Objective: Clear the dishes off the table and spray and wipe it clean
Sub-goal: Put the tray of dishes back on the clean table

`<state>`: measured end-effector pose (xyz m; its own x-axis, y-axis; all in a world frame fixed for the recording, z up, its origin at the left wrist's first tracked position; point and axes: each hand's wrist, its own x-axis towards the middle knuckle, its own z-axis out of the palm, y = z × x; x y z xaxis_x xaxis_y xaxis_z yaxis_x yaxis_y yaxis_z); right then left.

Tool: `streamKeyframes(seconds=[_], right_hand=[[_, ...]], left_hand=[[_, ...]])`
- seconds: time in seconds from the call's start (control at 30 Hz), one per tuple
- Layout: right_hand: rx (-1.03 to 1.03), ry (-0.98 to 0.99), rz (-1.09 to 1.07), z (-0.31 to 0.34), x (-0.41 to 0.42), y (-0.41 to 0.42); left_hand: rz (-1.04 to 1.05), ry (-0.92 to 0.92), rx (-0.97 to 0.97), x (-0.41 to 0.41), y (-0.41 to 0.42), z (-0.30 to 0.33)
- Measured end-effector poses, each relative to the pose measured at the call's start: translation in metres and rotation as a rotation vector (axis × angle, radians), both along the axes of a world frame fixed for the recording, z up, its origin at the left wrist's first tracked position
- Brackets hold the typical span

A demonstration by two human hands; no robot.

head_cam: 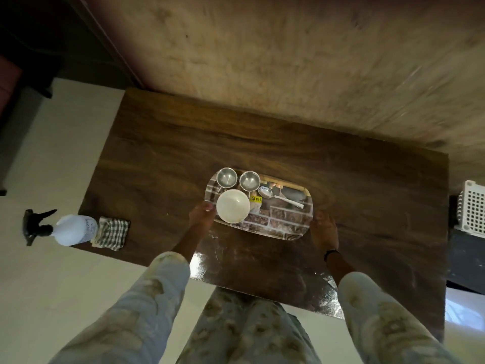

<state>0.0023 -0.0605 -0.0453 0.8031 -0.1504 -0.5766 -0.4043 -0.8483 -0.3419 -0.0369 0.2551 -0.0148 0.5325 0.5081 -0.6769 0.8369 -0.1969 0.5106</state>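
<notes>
Seen from a head-worn camera looking straight down, a person in pale patterned sleeves stands at the near edge of a dark wood-grain table (pixel 354 195) set against a mottled tan wall. Near the middle of the tabletop lies a rounded rectangular tray (pixel 278 219) printed with a brick pattern and carrying a small yellow price sticker. On the tray, two empty steel cups (pixel 227 177) stand side by side along the far edge, an empty white bowl (pixel 233 206) sits just in front of them at the tray's left end, and a steel spoon (pixel 278 197) lies flat to the right of the bowl, its scoop pointing toward the cups. The left hand (pixel 202 215) is at the tray's left rim, fingers curled at the edge beside the bowl. The right hand (pixel 324 228) is at the tray's near right corner; whether it actually grips the rim cannot be told. At the table's near left corner a white spray bottle (pixel 74 229) with a black trigger stands, touching a folded green-checked cloth (pixel 112 233). A white perforated basket (pixel 472 210) sits off the table's right end.
</notes>
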Motion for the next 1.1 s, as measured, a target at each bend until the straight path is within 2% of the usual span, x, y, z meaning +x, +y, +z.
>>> streamKeyframes(seconds=[0.07, 0.2, 0.33, 0.5, 0.87, 1.0, 1.1], right_hand=[[0.032, -0.036, -0.036, 0.015, -0.003, 0.004], [0.105, -0.125, 0.06, 0.043, -0.009, 0.018], [0.211, -0.183, 0.016, 0.07, -0.007, 0.045], [0.292, -0.287, 0.105, 0.102, 0.0, 0.088], [0.413, -0.212, 0.319, 0.123, -0.011, 0.219], [0.469, -0.109, 0.39, 0.121, -0.042, 0.296], [0.448, -0.028, 0.445, 0.119, -0.063, 0.351]], left_hand=[[-0.045, -0.034, -0.013, -0.006, -0.001, 0.015], [-0.106, -0.084, -0.062, -0.022, 0.0, 0.053], [-0.046, -0.225, -0.034, -0.043, 0.017, 0.077], [0.072, -0.302, -0.006, -0.062, 0.054, 0.089], [0.334, -0.377, -0.109, -0.122, 0.122, 0.098], [0.449, -0.343, -0.148, -0.172, 0.164, 0.087], [0.453, -0.288, -0.106, -0.211, 0.203, 0.082]])
